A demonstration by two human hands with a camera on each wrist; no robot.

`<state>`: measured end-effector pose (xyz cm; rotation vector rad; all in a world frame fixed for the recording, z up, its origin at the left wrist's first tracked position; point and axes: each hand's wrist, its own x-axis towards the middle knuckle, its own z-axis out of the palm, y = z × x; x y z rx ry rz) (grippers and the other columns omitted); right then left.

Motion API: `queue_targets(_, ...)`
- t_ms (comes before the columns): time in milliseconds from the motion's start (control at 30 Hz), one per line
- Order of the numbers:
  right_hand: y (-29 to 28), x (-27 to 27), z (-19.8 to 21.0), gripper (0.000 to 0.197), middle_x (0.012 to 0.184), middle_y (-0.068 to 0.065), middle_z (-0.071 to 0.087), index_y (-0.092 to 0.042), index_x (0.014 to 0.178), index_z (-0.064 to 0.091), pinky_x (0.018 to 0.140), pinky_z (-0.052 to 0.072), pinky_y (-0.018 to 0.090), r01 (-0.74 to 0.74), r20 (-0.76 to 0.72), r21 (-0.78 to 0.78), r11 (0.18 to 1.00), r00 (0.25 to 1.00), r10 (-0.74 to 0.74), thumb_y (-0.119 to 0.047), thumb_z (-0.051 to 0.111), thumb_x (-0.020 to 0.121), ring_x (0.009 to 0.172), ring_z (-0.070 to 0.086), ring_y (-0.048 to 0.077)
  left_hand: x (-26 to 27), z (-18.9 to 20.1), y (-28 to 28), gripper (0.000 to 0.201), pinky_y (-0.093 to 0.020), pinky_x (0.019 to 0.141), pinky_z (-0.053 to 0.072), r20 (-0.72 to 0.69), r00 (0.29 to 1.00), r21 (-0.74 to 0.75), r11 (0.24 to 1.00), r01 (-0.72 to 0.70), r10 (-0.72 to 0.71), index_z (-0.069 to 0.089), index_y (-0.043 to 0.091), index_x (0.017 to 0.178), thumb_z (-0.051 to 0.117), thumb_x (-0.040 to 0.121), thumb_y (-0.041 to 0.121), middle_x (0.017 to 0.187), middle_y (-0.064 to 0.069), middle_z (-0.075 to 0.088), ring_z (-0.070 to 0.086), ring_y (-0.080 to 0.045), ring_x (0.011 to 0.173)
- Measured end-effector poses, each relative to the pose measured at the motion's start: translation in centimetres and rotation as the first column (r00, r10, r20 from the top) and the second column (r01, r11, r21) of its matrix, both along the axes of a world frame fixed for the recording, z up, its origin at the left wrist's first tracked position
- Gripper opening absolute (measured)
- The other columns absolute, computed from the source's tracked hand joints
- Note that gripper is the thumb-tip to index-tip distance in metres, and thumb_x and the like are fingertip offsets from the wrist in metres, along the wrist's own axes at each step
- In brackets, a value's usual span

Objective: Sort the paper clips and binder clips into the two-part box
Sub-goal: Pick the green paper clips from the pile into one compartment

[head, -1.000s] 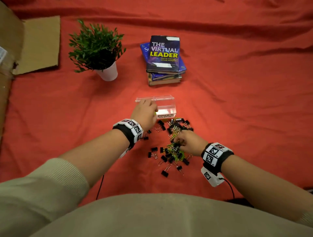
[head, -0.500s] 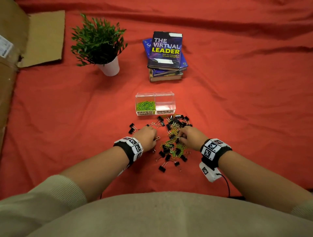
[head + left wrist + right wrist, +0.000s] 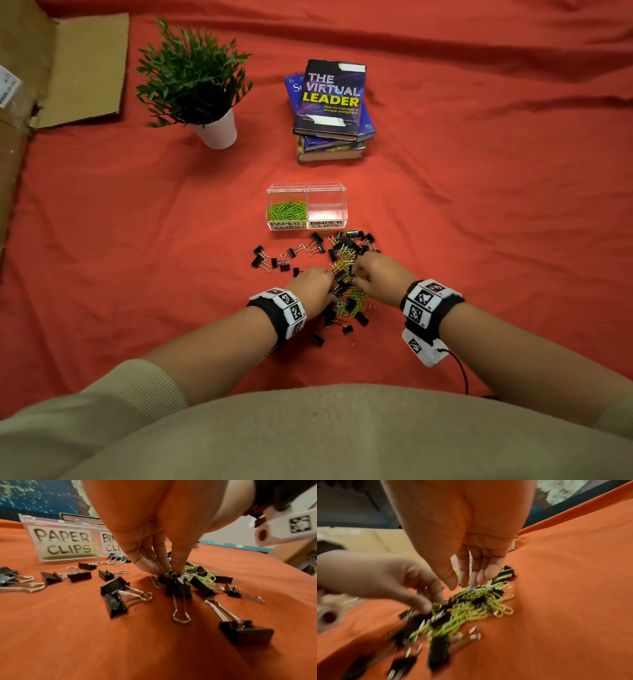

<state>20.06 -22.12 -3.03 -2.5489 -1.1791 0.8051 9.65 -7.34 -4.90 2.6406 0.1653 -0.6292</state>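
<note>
A clear two-part box (image 3: 306, 186) stands on the red cloth, labelled PAPER CLIPS and BINDER CLIPS (image 3: 62, 543). Green paper clips (image 3: 287, 210) lie in its left half; the right half looks empty. In front of it is a mixed pile of black binder clips (image 3: 349, 241) (image 3: 178, 588) and green paper clips (image 3: 352, 305) (image 3: 471, 609). My left hand (image 3: 310, 286) (image 3: 167, 572) pinches a few green paper clips at the pile's left side. My right hand (image 3: 375, 270) (image 3: 462, 584) hangs over the pile, fingertips down on it, thumb apart, nothing seen between them.
Loose binder clips (image 3: 270, 262) lie scattered left of the pile. Behind the box are a stack of books (image 3: 330, 102) and a potted plant (image 3: 195, 78). Flattened cardboard (image 3: 82, 68) lies at the far left.
My left hand has come back from over the box's paper-clip half to the pile and taken hold of green clips. My right hand has stayed in the pile, shifting slightly forward.
</note>
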Motion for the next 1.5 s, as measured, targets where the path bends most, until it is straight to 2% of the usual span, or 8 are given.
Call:
queue_targets(300, -0.9, -3.1, -2.1, 0.044, 0.121, 0.004, 0.052, -0.012, 0.125, 0.052, 0.098, 0.045, 0.033, -0.034, -0.050, -0.005, 0.999, 0.998, 0.034, -0.025, 0.064, 0.086, 0.116, 0.047, 0.021, -0.2, 0.3, 2.2, 0.014, -0.027, 0.083, 0.049, -0.063, 0.964, -0.173, 0.948, -0.266, 0.259, 0.066, 0.015, 0.103, 0.060, 0.090, 0.017, 0.103, -0.002, 0.068, 0.063, -0.019, 0.094)
queue_targets(500, -0.2, -3.1, -1.8, 0.022, 0.090, -0.002, 0.060, -0.014, 0.106, 0.063, 0.072, 0.054, 0.027, 0.271, -0.314, 0.065, 0.961, 0.919, -0.238, -0.010, 0.065, 0.085, 0.082, 0.059, 0.015, -0.3, 1.1, 4.2, 0.009, -0.032, 0.084, 0.053, -0.078, 0.924, -0.263, 0.886, -0.381, 0.374, 0.066, 0.013, 0.096, 0.059, 0.091, 0.013, 0.098, -0.004, 0.069, 0.063, -0.018, 0.090)
queue_targets(667, 0.5, -1.6, -1.3, 0.017, 0.076, -0.005, 0.060, -0.015, 0.100, 0.065, 0.054, 0.048, 0.021, 0.396, -0.504, 0.032, 0.918, 0.800, -0.327, -0.009, 0.067, 0.084, 0.066, 0.056, 0.011, -0.2, 1.6, 5.3, 0.018, -0.028, 0.083, 0.050, -0.012, 0.910, -0.283, 0.872, -0.400, 0.414, 0.066, 0.015, 0.105, 0.053, 0.094, 0.011, 0.102, -0.002, 0.065, 0.061, -0.016, 0.092)
queue_targets(867, 0.7, 0.3, 0.1, 0.014, 0.083, 0.000, 0.066, -0.015, 0.096, 0.062, 0.065, 0.050, 0.019, 0.541, -0.699, 0.005, 0.841, 0.604, -0.384, -0.010, 0.067, 0.084, 0.070, 0.061, 0.009, 0.4, 2.1, 5.2, 0.025, -0.032, 0.064, 0.047, -0.021, 0.918, -0.297, 0.874, -0.384, 0.396, 0.066, 0.014, 0.099, 0.043, 0.094, 0.006, 0.093, -0.005, 0.054, 0.055, -0.023, 0.071)
queue_targets(1100, 0.8, 1.3, 0.3, 0.010, 0.080, 0.014, 0.062, -0.005, 0.087, 0.054, 0.070, 0.055, 0.029, 0.712, -0.905, -0.070, 0.699, 0.249, -0.344, 0.004, 0.050, 0.090, 0.075, 0.065, 0.024, 0.9, 1.6, 4.4, 0.034, -0.034, 0.067, 0.047, -0.226, 0.808, -0.482, 0.659, -0.578, 0.543, 0.059, 0.018, 0.075, 0.033, 0.096, 0.013, 0.074, -0.005, 0.064, 0.057, -0.021, 0.068)
queue_targets(1267, 0.5, 1.1, 0.7, 0.022, 0.079, 0.013, 0.059, -0.005, 0.084, 0.053, 0.061, 0.055, 0.029, 0.747, -0.934, -0.098, 0.658, 0.159, -0.320, 0.007, 0.035, 0.088, 0.068, 0.062, 0.025, 1.6, 2.2, 3.7, 0.032, -0.024, 0.047, 0.038, -0.318, 0.766, -0.612, 0.495, -0.616, 0.559, 0.046, 0.013, 0.071, 0.025, 0.095, 0.008, 0.071, -0.006, 0.064, 0.052, -0.016, 0.056)
queue_targets(1400, 0.3, 1.3, 0.6, 0.011, 0.074, 0.009, 0.057, -0.006, 0.090, 0.053, 0.055, 0.050, 0.029, 0.740, -0.895, -0.122, 0.662, 0.207, -0.396, -0.004, 0.042, 0.091, 0.061, 0.057, 0.022, 1.8, 1.9, 3.2, 0.032, -0.027, 0.053, 0.033, -0.161, 0.887, -0.385, 0.800, -0.460, 0.432, 0.045, 0.014, 0.077, 0.035, 0.100, 0.033, 0.065, 0.000, 0.048, 0.043, -0.016, 0.056)
queue_targets(1500, -0.1, 1.6, -0.2, 0.016, 0.067, 0.007, 0.055, -0.011, 0.078, 0.053, 0.050, 0.046, 0.029, 0.678, -0.704, -0.100, 0.728, 0.470, -0.533, -0.015, 0.049, 0.093, 0.053, 0.054, 0.018, 1.6, 1.2, 2.6, 0.023, -0.027, 0.053, 0.034, -0.072, 0.967, -0.180, 0.950, -0.254, 0.245, 0.045, 0.015, 0.080, 0.043, 0.098, 0.029, 0.067, 0.001, 0.049, 0.048, -0.017, 0.060)
